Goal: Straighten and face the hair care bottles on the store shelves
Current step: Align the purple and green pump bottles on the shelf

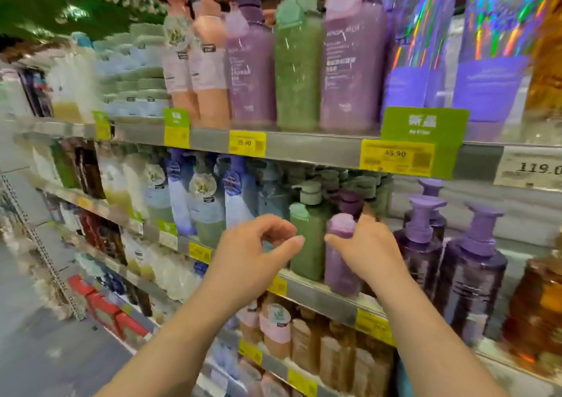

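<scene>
Far off my left hand, the shelves run away down the aisle, blurred, stocked with pale and blue bottles I cannot read. My left hand (pixel 258 244) hangs in front of the middle shelf (pixel 322 298) with its fingers loosely curled and thumb out, holding nothing; it sits just short of the green pump bottle (pixel 307 238), and I cannot tell whether the thumb tip touches it. That green bottle stands upright between my two hands at the shelf's front edge. Just beside it, my right hand (pixel 369 250) grips the light purple bottle (pixel 340 263) near its shoulder, thumb across the front and fingers wrapped behind; the bottle stands upright on the same shelf, touching or nearly touching the green one. Right of that hand stand dark purple pump bottles (pixel 468 272), then an amber bottle (pixel 538 305) at the frame's edge. Above both hands, the upper shelf carries peach, purple and green bottles over yellow price tags (pixel 247 143).
</scene>
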`<state>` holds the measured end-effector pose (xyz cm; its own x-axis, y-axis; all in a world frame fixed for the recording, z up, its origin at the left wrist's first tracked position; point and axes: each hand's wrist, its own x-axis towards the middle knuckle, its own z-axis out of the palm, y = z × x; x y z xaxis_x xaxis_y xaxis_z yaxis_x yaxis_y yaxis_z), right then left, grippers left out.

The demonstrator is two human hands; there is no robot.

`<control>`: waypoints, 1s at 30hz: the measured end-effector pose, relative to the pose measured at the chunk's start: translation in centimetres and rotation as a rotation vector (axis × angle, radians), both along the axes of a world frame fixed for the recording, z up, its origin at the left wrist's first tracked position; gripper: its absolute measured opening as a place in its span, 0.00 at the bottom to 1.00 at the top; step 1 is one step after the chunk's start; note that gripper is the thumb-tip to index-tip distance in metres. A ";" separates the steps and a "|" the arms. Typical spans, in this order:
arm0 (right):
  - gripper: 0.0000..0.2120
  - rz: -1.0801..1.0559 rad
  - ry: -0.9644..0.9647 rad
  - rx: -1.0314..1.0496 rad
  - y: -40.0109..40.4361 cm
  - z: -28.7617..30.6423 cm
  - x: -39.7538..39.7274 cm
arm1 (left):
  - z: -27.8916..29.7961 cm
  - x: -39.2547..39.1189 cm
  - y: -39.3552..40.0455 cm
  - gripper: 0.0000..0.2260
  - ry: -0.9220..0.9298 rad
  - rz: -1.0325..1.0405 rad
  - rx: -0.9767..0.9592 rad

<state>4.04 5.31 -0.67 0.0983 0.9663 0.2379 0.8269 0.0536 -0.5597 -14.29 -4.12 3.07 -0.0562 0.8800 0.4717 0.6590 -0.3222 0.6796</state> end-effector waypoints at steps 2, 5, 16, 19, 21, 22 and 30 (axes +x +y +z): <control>0.38 -0.090 -0.040 0.001 0.0 0.1 -0.5 | 0.5 -1.7 1.5 0.03 0.012 -0.080 0.022; 0.41 -0.208 -0.045 0.015 -0.8 0.2 -1.2 | 0.8 -3.6 3.3 0.04 0.021 -0.204 0.031; 0.39 -0.300 0.139 0.149 -4.4 -0.1 -3.1 | 2.8 -5.8 6.8 0.02 -0.041 -0.474 0.111; 0.40 -0.262 0.174 0.176 -5.5 -0.4 -3.2 | 4.3 -5.9 7.6 0.03 -0.077 -0.485 0.179; 0.38 -0.212 0.223 0.201 -6.1 -0.4 -3.1 | 6.1 -5.9 8.0 0.03 -0.066 -0.448 0.263; 0.37 -0.184 0.253 0.221 -6.5 -0.1 -3.0 | 7.3 -5.8 8.3 0.04 -0.050 -0.413 0.315; 0.42 0.052 0.359 0.331 -10.0 7.3 -2.2 | 18.9 -4.5 11.1 0.21 0.073 -0.113 0.573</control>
